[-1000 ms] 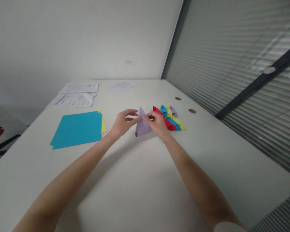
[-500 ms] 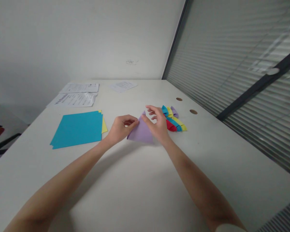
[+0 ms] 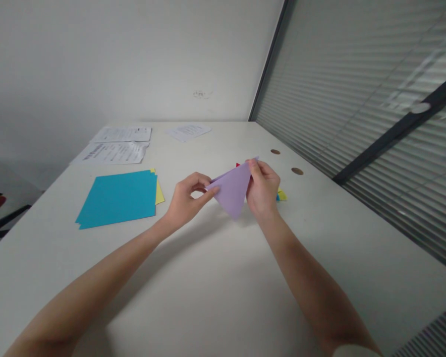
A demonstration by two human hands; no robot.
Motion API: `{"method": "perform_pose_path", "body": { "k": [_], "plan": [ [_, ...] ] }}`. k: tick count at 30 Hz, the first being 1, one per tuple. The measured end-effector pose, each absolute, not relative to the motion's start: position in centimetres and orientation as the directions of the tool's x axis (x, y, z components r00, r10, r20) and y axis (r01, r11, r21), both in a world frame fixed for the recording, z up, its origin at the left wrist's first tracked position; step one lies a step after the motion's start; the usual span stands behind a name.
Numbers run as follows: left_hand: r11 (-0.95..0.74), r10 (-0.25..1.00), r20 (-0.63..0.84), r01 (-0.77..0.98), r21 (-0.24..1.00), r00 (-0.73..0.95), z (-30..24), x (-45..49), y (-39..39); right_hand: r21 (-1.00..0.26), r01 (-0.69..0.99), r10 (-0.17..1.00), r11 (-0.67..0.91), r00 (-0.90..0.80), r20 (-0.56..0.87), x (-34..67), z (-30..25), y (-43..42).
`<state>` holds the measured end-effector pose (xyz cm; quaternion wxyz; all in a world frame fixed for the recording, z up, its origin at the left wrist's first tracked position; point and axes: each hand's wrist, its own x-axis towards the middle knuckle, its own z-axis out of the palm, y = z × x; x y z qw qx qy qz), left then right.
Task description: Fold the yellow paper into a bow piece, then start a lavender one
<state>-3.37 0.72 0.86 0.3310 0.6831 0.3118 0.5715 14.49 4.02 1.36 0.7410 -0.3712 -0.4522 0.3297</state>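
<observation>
A folded sheet of purple paper (image 3: 232,190) is held up above the white table, triangular in outline with one point hanging down. My left hand (image 3: 190,197) pinches its left corner between thumb and fingers. At its upper right corner, my right hand (image 3: 263,187) grips the paper with the thumb in front and the fingers curled behind. Behind the right hand lie folded coloured paper pieces, mostly hidden; a yellow tip (image 3: 282,195) and a bit of red show.
Blue paper sheets (image 3: 119,199) lie at the left, with yellow paper (image 3: 159,192) sticking out beneath. Printed sheets (image 3: 113,152) rest farther back on the white table (image 3: 215,277), and another printed sheet (image 3: 189,132) near the wall. Blinds (image 3: 357,99) run along the right.
The purple paper has turned so its point faces down rather than up. My right hand has moved right and closed on a corner, now covering most of the folded coloured pieces.
</observation>
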Motion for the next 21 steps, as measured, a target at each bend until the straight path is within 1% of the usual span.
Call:
{"method": "perform_pose_path", "body": {
  "k": [5,9,13,17,21],
  "plan": [
    [-0.577,0.814,0.571,0.027,0.817,0.102,1.16,-3.38,0.46,-0.844,-0.149,0.809,0.516,0.409,0.422,14.50,1.38,3.94],
    [-0.520,0.853,0.521,0.036,0.853,-0.014,1.02,-3.37,0.68,-0.836,-0.129,0.805,0.534,0.377,0.457,14.42,1.36,3.91],
    [-0.503,0.861,0.502,0.004,0.864,-0.080,0.85,-3.27,0.90,-0.830,-0.162,0.797,0.533,0.424,0.430,14.32,1.38,3.85],
    [-0.498,0.867,0.495,-0.082,0.863,-0.059,0.68,-3.11,0.84,-0.837,-0.178,0.804,0.517,0.436,0.405,14.42,1.39,3.69],
    [-0.467,0.883,0.469,-0.118,0.877,-0.011,0.38,-2.83,0.81,-0.846,-0.200,0.814,0.494,0.448,0.370,14.24,1.50,3.44]
  ]
}}
